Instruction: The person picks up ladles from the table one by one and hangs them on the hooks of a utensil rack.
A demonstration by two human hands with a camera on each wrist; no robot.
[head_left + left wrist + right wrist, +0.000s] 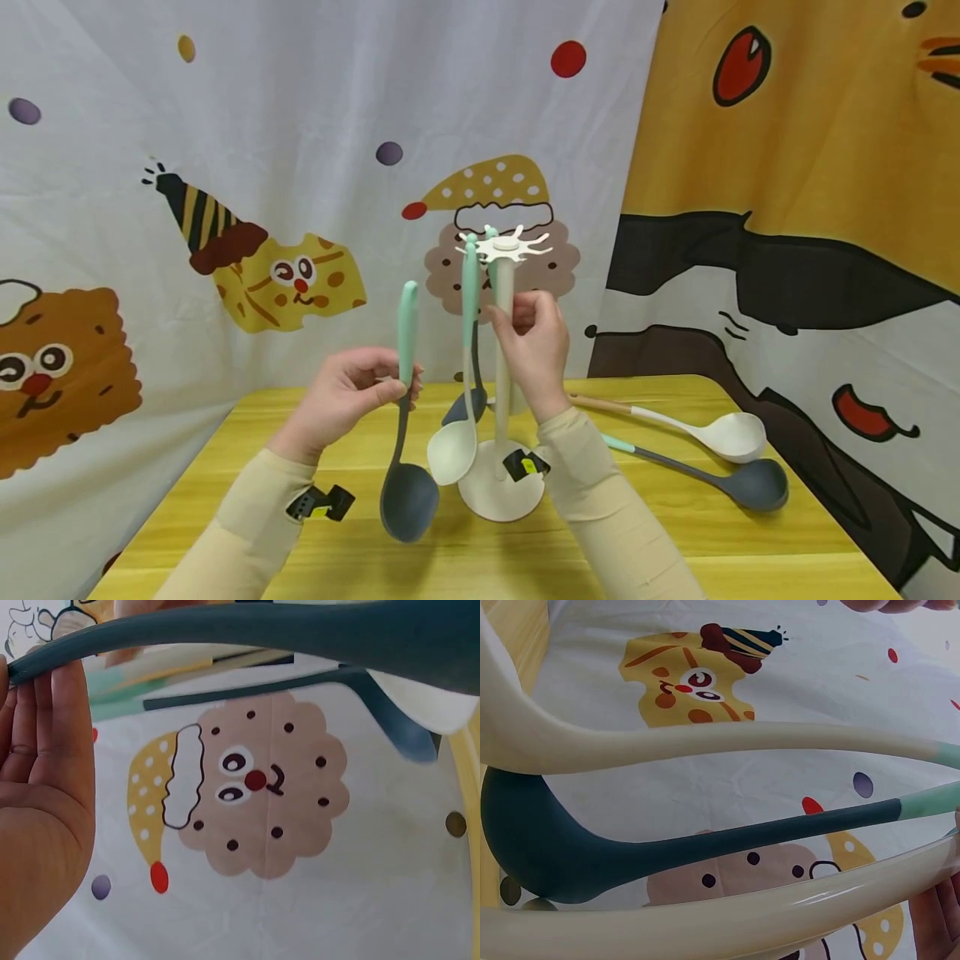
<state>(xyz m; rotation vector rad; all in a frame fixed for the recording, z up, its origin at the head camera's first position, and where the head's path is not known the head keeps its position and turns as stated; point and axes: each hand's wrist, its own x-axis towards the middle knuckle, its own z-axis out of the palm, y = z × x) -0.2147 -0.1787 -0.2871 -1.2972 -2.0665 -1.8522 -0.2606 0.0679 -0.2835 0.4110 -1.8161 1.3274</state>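
Observation:
In the head view my left hand (351,398) pinches a dark grey ladle (408,502) with a mint handle, held upright with its bowl down above the table. The left wrist view shows its dark shaft (225,626) across the fingers. My right hand (538,350) grips the pole of a cream utensil stand (501,400), below its hooked top. A cream ladle (452,454) with a mint handle hangs on the stand's left side. Behind it hangs a dark ladle (562,847), also mint-handled, beside the pole (667,930) in the right wrist view.
On the table's right lie a white ladle (735,437) with a wooden handle and another dark ladle (757,485) with a mint handle. The stand's round base (517,502) sits on the yellow wooden table (337,567). Behind it hangs a cartoon-printed curtain (322,108).

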